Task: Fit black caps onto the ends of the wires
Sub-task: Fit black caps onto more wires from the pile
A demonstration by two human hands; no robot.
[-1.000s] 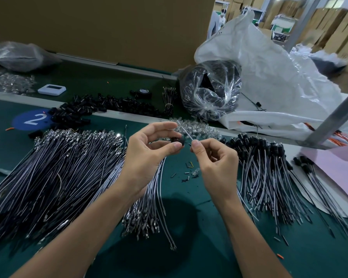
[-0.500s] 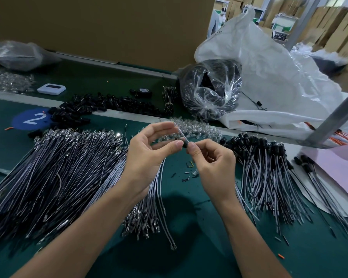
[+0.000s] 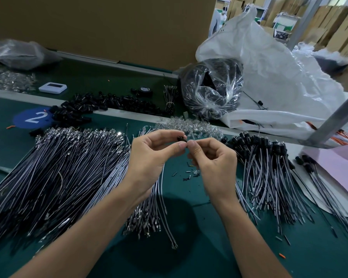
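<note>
While both hands hover mid-air over the green bench (image 3: 189,253), we can see one black cap (image 3: 181,139) caught right between them. The left hand (image 3: 151,157) has it pinched between thumb and forefinger, other fingers loosely curled. The right hand (image 3: 213,163) is curled up too, and its thumb and forefinger tips pinch the cap's right end, nail to nail with the left thumb. If there's a wire going into the cap, the fingers hide it, so we honestly can't tell.

Around that:
- A huge fan of bare wires (image 3: 58,167) fills the left side of the bench, metal ends pointing away from us, and a smaller bunch of them (image 3: 155,209) lies under the left wrist.
- The capped wires (image 3: 259,169) lie in a heap to the right, black ends at the far side.
- The loose black caps (image 3: 100,105) sit in a long pile at the back, near a blue sticker (image 3: 33,118) marked 2.
- A scatter of clear plastic bits (image 3: 191,127) lies just beyond the hands.
- Further back there's a clear bag (image 3: 211,87) full of dark stuff, leaning against a big white sack (image 3: 269,67).
- A pink sheet (image 3: 335,167) lies at the far right edge.
</note>
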